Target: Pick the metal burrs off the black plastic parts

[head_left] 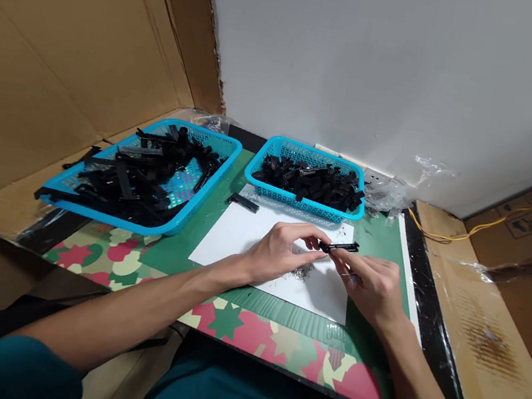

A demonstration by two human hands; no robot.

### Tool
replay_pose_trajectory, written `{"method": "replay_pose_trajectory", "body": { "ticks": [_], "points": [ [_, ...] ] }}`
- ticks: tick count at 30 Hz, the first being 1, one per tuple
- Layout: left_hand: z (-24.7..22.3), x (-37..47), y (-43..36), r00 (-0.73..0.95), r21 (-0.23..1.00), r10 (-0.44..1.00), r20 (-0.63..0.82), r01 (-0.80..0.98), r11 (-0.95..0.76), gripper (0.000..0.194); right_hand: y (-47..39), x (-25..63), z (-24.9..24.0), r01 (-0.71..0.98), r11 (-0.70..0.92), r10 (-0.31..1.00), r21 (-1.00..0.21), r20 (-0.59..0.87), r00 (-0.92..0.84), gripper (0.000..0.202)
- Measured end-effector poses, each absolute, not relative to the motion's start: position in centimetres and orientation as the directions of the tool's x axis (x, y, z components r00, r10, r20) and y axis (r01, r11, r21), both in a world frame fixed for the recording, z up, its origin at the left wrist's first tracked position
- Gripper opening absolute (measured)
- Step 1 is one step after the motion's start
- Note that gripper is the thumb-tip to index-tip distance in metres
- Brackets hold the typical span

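Between my two hands is a slim black plastic part, held above a white sheet. The fingertips of my left hand pinch its left end. My right hand grips it from the right, fingers closed around its near side; a small pale sliver shows by those fingers, too small to name. Below the hands lies a scatter of tiny metal pieces, partly hidden by them. A similar black part rests by itself at the sheet's far left edge.
A large blue basket of long black parts stands at the left. Behind the sheet, a smaller blue basket holds shorter black pieces. Cardboard walls the left side; a grey wall rises behind. A yellow cable runs at the right.
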State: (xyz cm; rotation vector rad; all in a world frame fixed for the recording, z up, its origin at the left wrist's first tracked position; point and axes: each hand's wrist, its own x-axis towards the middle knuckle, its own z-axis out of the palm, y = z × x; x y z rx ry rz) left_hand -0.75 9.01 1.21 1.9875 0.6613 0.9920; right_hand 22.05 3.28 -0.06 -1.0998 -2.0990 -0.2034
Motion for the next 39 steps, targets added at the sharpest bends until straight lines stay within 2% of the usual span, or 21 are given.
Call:
{"method": "replay_pose_trajectory", "body": {
  "ticks": [5,9,11,15,17,21,26,29,32,35,39],
  "points": [
    [1.0,-0.6,8.9,0.550,0.836,0.728,0.409,0.095,-0.541,0.021,3.3,22.0,0.2,0.767,0.630,0.624,-0.124,0.668,-0.404,0.024],
    [1.1,-0.5,8.9,0.532,0.848,0.754,0.385,0.119,-0.517,0.022,3.3,21.9,0.3,0.761,0.634,0.617,-0.137,0.683,-0.391,0.016],
    [1.1,-0.4,8.8,0.532,0.857,0.762,0.368,0.124,-0.500,0.022,3.3,21.8,0.6,0.753,0.626,0.648,-0.203,0.672,-0.358,0.014],
    [1.1,-0.3,8.8,0.537,0.885,0.781,0.318,0.127,-0.448,0.020,3.1,21.9,1.7,0.719,0.555,0.791,-0.419,0.534,-0.299,0.016],
    [1.0,-0.2,8.8,0.537,0.894,0.790,0.296,0.136,-0.428,0.019,3.0,22.1,2.2,0.707,0.512,0.831,-0.487,0.490,-0.264,0.020],
    [0.6,-0.1,9.1,0.564,0.884,0.782,0.266,0.180,-0.431,0.018,3.3,22.7,2.4,0.694,0.458,0.868,-0.555,0.449,-0.214,0.032],
    [0.0,-0.2,9.4,0.602,0.794,0.738,0.305,0.268,-0.546,0.017,3.7,23.2,1.7,0.739,0.442,0.845,-0.509,0.513,-0.152,0.038],
    [-0.4,-0.3,9.6,0.632,0.710,0.702,0.328,0.325,-0.625,0.017,3.7,22.8,1.6,0.614,0.440,0.868,-0.655,0.485,-0.105,0.036],
    [-0.7,-0.2,9.7,0.645,0.680,0.692,0.325,0.349,-0.645,0.016,3.7,21.7,1.3,0.456,0.400,0.890,-0.795,0.456,0.014,0.037],
    [-0.9,-0.1,9.7,0.646,0.685,0.689,0.328,0.340,-0.645,0.015,4.0,20.5,0.7,0.440,0.346,0.902,-0.829,0.422,0.087,0.044],
    [-1.1,0.1,9.7,0.652,0.673,0.668,0.358,0.315,-0.669,0.016,4.7,19.7,-0.1,0.450,0.312,0.924,-0.837,0.378,0.062,0.049]
  ]
}}
